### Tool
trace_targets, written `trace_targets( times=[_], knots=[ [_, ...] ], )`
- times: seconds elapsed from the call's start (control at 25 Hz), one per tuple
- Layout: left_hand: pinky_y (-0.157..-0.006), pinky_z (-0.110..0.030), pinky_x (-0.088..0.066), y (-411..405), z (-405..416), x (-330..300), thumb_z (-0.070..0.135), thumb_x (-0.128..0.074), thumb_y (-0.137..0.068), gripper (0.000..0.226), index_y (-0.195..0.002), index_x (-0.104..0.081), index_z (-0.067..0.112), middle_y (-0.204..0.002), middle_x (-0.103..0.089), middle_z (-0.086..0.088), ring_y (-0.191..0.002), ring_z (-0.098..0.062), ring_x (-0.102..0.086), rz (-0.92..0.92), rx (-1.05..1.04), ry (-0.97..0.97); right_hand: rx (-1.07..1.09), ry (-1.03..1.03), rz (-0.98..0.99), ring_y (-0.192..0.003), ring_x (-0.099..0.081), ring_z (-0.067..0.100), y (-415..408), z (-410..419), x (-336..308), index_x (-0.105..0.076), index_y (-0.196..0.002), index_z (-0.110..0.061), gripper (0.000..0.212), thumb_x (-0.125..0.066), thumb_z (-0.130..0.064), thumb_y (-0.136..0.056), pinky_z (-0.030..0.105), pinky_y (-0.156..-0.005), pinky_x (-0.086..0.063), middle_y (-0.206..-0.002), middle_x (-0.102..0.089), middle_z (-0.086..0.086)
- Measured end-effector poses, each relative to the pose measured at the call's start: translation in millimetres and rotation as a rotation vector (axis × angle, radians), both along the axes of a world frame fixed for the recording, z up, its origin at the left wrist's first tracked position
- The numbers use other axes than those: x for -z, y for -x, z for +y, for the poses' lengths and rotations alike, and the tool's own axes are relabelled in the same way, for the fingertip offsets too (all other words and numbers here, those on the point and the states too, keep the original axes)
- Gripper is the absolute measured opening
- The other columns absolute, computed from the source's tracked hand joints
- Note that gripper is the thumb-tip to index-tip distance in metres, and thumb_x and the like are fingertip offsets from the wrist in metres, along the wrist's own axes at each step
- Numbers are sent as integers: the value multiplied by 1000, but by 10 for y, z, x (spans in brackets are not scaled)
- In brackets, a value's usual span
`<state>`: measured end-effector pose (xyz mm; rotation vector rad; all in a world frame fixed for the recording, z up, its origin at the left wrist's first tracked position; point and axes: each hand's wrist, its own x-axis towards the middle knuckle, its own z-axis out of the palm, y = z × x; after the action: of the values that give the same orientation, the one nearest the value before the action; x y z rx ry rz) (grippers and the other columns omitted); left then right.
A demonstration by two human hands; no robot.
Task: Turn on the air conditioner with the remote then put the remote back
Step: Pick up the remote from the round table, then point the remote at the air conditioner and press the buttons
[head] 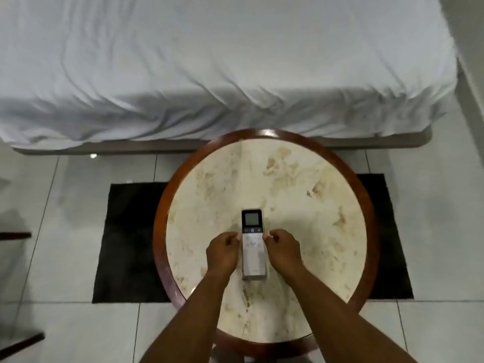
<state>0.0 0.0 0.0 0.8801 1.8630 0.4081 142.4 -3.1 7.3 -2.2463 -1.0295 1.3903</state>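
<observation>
A slim white remote [253,247] with a dark top and a small grey screen lies flat on the round marble-topped table [301,195], pointing toward the bed. My left hand [223,251] presses its curled fingers against the remote's left edge. Against the right edge rests my right hand [282,248], fingers curled the same way. Both hands pinch the remote at its middle, just below the button row. The remote still rests on the tabletop. No air conditioner is in view.
The table has a dark wooden rim [161,205] and stands on a black mat [125,242] over white floor tiles. A bed with a white wrinkled sheet [209,69] fills the far side. Dark furniture parts [15,235] show at the left edge.
</observation>
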Motion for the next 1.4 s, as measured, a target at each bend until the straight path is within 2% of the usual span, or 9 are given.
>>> trace_targets(
  times=[0.16,0.32,0.48,0.64,0.8,0.92,1.12,1.32,1.4],
  knots=[
    [-82,-33,-55,-105,-38,310,18,-60,-92,15,-99,-73,20,-106,-74,-3,-90,-17,-67,-19,-67,-16,-19,19,-47,-88,-61,18,118,45,352,-67,-114,-9,27,-54,-25,-97,26,-72,-43,-112,-71,9],
    [-83,-43,-58,-68,-26,426,16,-63,-89,23,-77,-68,35,-94,-74,1,-87,-19,-69,-67,-128,-4,63,18,-29,-83,-64,18,166,55,463,-69,-107,-11,25,-59,-30,-94,27,-66,-46,-98,-71,4],
    [-87,-48,-58,-73,-58,386,15,-62,-90,18,-84,-72,28,-97,-75,-3,-91,-24,-70,-147,-149,50,144,75,165,-77,-68,22,173,14,457,-68,-91,-11,28,-59,-37,-94,26,-57,-47,-87,-71,6],
    [-81,-45,-60,-139,32,-14,15,-59,-92,18,-87,-74,23,-96,-75,-2,-89,-24,-71,-177,-62,26,192,81,281,-80,-69,28,-5,40,94,-64,-90,-11,32,-54,-40,-96,40,-70,-55,-89,-71,10],
    [-89,-33,-53,-374,333,-752,21,-58,-93,18,-103,-72,18,-110,-73,-2,-99,-21,-66,-45,208,-162,335,-14,315,-78,-68,30,-396,172,-638,-63,-88,-7,35,-57,-40,-95,39,-68,-54,-91,-72,14],
    [-84,-21,-40,-586,539,-1393,29,-59,-93,23,-111,-69,19,-116,-71,-1,-102,-16,-63,54,401,-353,462,-136,367,-70,-68,25,-741,238,-1298,-62,-84,-13,29,-60,-41,-93,32,-61,-53,-87,-74,9],
    [-86,-29,-44,-1043,864,-2559,48,-58,-90,41,-116,-67,17,-117,-70,-5,-108,-23,-63,121,649,-646,555,-373,372,-77,-71,40,-1323,262,-2514,-61,-100,-8,30,-58,-37,-93,45,-66,-58,-91,-72,21],
    [-101,-41,-41,-1585,1070,-3656,63,-48,-89,62,-134,-52,20,-137,-58,-7,-126,-31,-50,363,841,-1002,612,-646,453,-56,-70,36,-1878,27,-3781,-55,-105,-6,26,-56,-31,-97,35,-45,-57,-84,-72,29],
    [-104,-43,-39,-1858,1072,-4136,67,-45,-87,71,-139,-46,19,-144,-52,-8,-132,-31,-44,418,892,-1159,627,-767,422,-54,-69,35,-2102,-122,-4283,-54,-103,-7,26,-58,-31,-96,34,-47,-56,-78,-72,26]
  ],
)
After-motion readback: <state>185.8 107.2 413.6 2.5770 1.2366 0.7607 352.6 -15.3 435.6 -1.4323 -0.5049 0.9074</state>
